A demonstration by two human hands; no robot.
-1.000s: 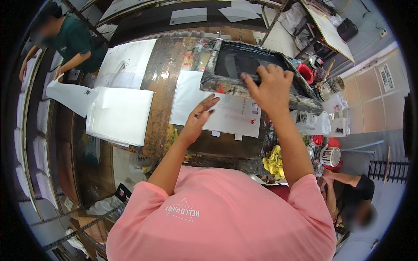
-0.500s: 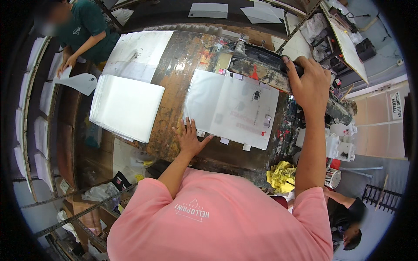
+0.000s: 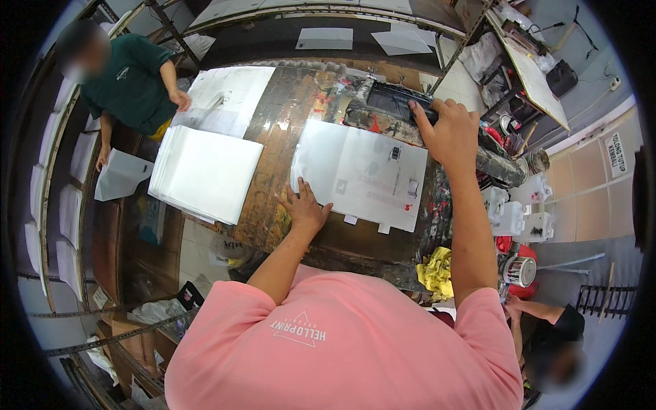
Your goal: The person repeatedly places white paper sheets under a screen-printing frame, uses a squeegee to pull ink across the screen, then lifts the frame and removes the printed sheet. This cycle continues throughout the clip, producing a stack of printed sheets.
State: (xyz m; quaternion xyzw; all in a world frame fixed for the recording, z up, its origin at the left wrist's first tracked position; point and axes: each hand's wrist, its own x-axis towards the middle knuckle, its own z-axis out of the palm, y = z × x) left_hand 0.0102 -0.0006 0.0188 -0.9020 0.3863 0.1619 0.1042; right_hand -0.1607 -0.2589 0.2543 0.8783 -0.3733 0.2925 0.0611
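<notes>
On the counter [image 3: 277, 160], the spread left hand [image 3: 307, 214] touches a printed white sheet's [image 3: 365, 174] near-left corner; the right hand's grip [image 3: 452, 133] holds a paint-stained frame [image 3: 393, 128].

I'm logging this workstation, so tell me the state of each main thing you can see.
Frame: tilted, gripped by the right hand
Sheet: flat, printed
Left hand: fingers spread, at the sheet's near left corner
Stack: piled, top blank
Table: stained
Yellow wad: crumpled
Co-worker's paper: bent, held
</notes>
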